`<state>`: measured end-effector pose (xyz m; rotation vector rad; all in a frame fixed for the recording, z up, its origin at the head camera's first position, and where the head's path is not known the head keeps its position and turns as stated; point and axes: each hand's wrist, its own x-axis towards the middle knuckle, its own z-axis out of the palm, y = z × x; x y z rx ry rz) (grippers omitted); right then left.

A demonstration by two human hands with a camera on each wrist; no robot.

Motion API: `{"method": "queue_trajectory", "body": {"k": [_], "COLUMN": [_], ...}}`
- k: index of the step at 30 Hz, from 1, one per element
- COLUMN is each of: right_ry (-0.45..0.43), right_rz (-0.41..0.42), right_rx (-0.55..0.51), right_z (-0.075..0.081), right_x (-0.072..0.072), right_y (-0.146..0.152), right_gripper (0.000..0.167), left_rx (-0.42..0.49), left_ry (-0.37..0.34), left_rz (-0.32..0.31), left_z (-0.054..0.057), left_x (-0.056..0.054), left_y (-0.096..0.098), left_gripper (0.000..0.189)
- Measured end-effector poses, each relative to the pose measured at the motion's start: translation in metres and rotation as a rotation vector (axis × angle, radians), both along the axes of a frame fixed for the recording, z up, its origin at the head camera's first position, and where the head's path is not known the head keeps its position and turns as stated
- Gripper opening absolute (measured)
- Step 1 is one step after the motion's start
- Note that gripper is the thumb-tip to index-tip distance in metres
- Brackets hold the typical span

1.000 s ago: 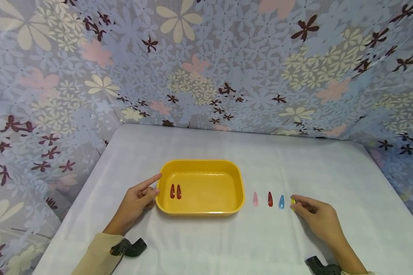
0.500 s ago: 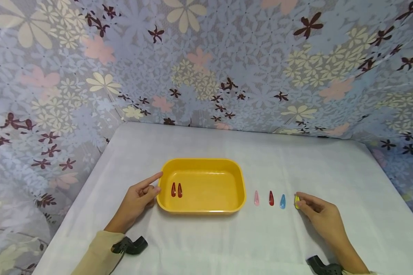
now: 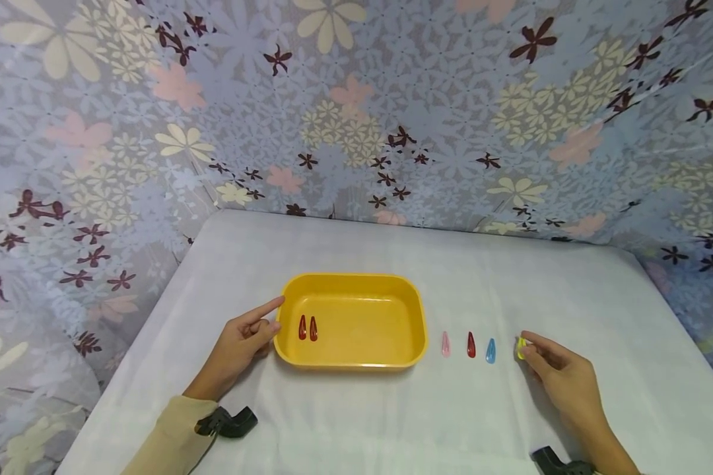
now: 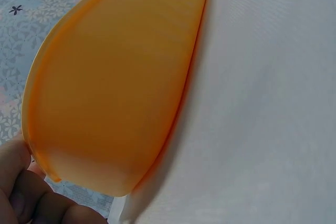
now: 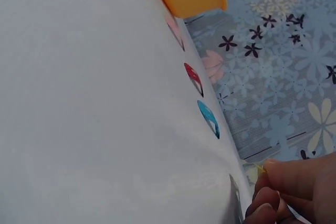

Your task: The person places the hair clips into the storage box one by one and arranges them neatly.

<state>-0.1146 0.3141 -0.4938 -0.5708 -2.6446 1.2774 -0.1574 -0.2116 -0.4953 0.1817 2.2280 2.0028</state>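
In the head view, my left hand (image 3: 237, 346) is at the left end of a yellow tray (image 3: 356, 364). Its straight index finger and its thumb touch the rim; the other fingers are bent. Two dark red hair clips (image 3: 302, 328) lie side by side inside the tray, toward its left end. My right hand (image 3: 564, 379) pinches a yellow hair clip (image 3: 520, 348) between thumb and index finger, at the right end of a row. Left of it, a blue clip (image 3: 490, 351), a red clip (image 3: 471, 345) and a pink clip (image 3: 445, 344) lie on the cloth.
A white cloth (image 3: 356, 422) covers the table. Flower-patterned fabric (image 3: 356, 119) hangs behind and at both sides. The pink clip lies just right of the tray's right wall. Black wrist devices (image 3: 227, 422) are worn on both forearms.
My right hand has shifted slightly to the right with the yellow clip, away from the blue one. My left hand stays at the tray rim. The view has moved a little.
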Motion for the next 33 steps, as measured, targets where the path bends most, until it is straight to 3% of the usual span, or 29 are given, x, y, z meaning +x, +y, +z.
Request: {"method": "queue_trajectory", "body": {"k": [7, 12, 24, 33], "right_ry": [-0.004, -0.003, 0.046, 0.024], "right_rz": [0.051, 0.132, 0.267, 0.356], "right_rx": [-0.062, -0.112, -0.075, -0.090], "right_z": [0.012, 0.026, 0.042, 0.054], "right_x": [0.005, 0.005, -0.015, -0.021], "right_y": [-0.001, -0.005, -0.030, -0.058], "right_gripper": [0.046, 0.053, 0.048, 0.049], "left_rx": [-0.028, -0.025, -0.018, 0.001], "left_ry": [-0.038, -0.012, 0.015, 0.011], "left_rz": [0.019, 0.006, 0.005, -0.010], "left_z": [0.002, 0.003, 0.004, 0.006], "left_x": [0.003, 0.003, 0.000, 0.000], "left_y": [0.001, -0.001, -0.002, -0.002], "left_gripper": [0.056, 0.054, 0.052, 0.053]}}
